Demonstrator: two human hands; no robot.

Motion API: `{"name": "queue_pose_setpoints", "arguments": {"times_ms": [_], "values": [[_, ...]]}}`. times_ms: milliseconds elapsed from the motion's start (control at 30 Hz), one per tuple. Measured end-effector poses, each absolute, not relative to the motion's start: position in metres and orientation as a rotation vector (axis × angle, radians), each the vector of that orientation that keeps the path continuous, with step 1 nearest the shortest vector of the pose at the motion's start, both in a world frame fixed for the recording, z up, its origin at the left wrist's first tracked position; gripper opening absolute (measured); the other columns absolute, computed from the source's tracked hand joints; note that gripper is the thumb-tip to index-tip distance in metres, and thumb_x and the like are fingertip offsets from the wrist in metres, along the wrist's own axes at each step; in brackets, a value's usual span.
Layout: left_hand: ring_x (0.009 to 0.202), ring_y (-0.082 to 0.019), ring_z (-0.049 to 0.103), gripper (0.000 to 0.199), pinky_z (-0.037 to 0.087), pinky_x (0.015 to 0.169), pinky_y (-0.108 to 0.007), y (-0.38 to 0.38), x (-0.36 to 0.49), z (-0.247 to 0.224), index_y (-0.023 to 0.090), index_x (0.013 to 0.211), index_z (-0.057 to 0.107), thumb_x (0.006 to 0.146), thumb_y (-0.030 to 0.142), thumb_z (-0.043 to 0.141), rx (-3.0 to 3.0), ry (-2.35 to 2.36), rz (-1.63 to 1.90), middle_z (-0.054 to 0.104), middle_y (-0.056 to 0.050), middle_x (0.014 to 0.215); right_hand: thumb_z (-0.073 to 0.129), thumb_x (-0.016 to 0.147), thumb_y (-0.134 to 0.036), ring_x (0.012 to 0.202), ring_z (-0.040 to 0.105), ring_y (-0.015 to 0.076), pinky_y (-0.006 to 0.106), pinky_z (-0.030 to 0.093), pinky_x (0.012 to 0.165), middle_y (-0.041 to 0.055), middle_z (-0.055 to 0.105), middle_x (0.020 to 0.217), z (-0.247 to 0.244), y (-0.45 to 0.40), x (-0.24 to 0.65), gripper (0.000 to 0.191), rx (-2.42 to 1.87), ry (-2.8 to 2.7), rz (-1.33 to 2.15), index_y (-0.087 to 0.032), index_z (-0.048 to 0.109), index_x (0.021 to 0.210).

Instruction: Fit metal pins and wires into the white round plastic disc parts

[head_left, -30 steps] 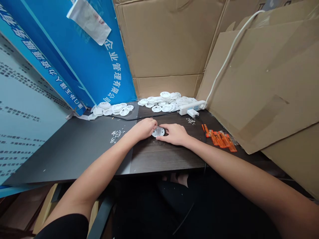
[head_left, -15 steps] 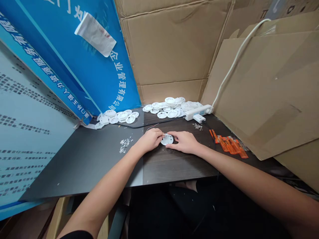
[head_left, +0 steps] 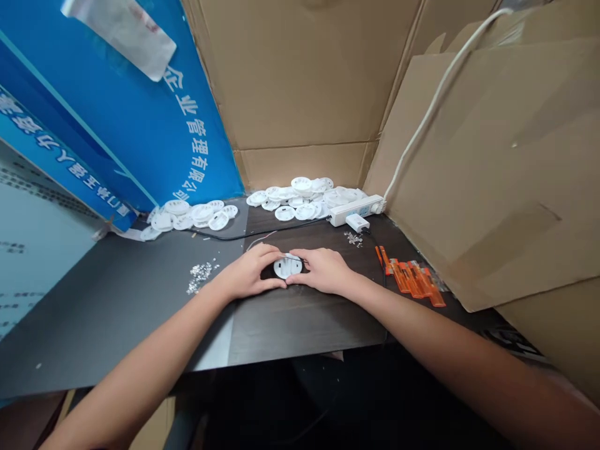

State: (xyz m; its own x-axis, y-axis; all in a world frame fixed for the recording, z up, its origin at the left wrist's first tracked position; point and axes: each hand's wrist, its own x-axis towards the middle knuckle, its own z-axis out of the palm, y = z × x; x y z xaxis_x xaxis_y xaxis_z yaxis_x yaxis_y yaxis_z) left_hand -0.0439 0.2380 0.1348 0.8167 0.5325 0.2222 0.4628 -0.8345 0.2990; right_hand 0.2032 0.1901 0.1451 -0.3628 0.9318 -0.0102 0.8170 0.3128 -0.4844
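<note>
A round white plastic disc [head_left: 287, 267] with small slots lies on the dark table between my hands. My left hand [head_left: 250, 272] is at its left edge, thumb and fingers curved around that side. From the right, my right hand [head_left: 323, 269] grips the disc's rim between thumb and fingers. A thin dark wire or tool runs across the disc's upper edge between the fingertips; what it is exactly is too small to tell.
Piles of white discs [head_left: 201, 214] stand at the back, beside a white power strip [head_left: 357, 210] with a plug. Small metal parts [head_left: 200, 275] lie at left, more [head_left: 353, 239] at right. Orange strips [head_left: 412, 279] lie further right. Cardboard [head_left: 492, 175] walls the right side.
The camera view has shifted to the right. My left thumb has come down to the disc's lower edge, spreading from the fingers. My right hand stays at the disc.
</note>
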Motion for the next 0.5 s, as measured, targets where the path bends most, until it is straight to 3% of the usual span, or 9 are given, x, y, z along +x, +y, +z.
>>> {"name": "queue_pose_setpoints", "arguments": {"times_ms": [133, 233, 367, 433, 500], "values": [[0.111, -0.019, 0.063, 0.056, 0.052, 0.101, -0.033, 0.243, -0.038, 0.13, 0.019, 0.127, 0.067, 0.09, 0.061, 0.069, 2.758, 0.796, 0.531, 0.067, -0.009, 0.121, 0.069, 0.085, -0.068, 0.101, 0.07, 0.0304, 0.033, 0.041, 0.071, 0.0042, 0.076, 0.109, 0.148, 0.192, 0.206, 0.06, -1.639, -2.331, 0.671, -0.031, 0.064, 0.132], [0.107, -0.018, 0.065, 0.054, 0.052, 0.099, -0.032, 0.249, -0.033, 0.131, 0.018, 0.123, 0.069, 0.088, 0.06, 0.072, 2.76, 0.791, 0.57, 0.07, -0.008, 0.116, 0.074, 0.083, -0.065, 0.105, 0.069, 0.0338, 0.038, 0.046, 0.078, 0.01, 0.074, 0.114, 0.146, 0.191, 0.212, 0.073, -1.624, -2.287, 0.761, -0.024, 0.059, 0.141], [0.108, -0.019, 0.066, 0.066, 0.053, 0.1, -0.033, 0.251, -0.03, 0.135, 0.018, 0.127, 0.069, 0.084, 0.067, 0.072, 2.759, 0.819, 0.512, 0.07, -0.01, 0.118, 0.072, 0.088, -0.054, 0.089, 0.066, 0.0241, 0.035, 0.049, 0.076, 0.0103, 0.072, 0.104, 0.147, 0.193, 0.224, 0.092, -1.444, -2.015, 1.068, -0.012, 0.035, 0.162], [0.112, -0.021, 0.065, 0.069, 0.053, 0.102, -0.034, 0.251, -0.032, 0.139, 0.017, 0.131, 0.067, 0.085, 0.069, 0.069, 2.76, 0.87, 0.554, 0.069, -0.011, 0.121, 0.065, 0.095, -0.048, 0.08, 0.062, 0.0196, 0.033, 0.048, 0.074, 0.0065, 0.069, 0.093, 0.156, 0.193, 0.23, 0.081, -1.375, -1.857, 1.087, -0.012, 0.037, 0.161], [0.114, -0.021, 0.064, 0.059, 0.053, 0.103, -0.035, 0.247, -0.034, 0.146, 0.016, 0.128, 0.068, 0.094, 0.063, 0.062, 2.763, 0.903, 0.673, 0.069, -0.011, 0.122, 0.056, 0.1, -0.046, 0.084, 0.06, 0.0177, 0.033, 0.048, 0.08, 0.0065, 0.067, 0.094, 0.169, 0.189, 0.238, 0.056, -1.304, -1.728, 0.936, -0.013, 0.059, 0.146]]}}
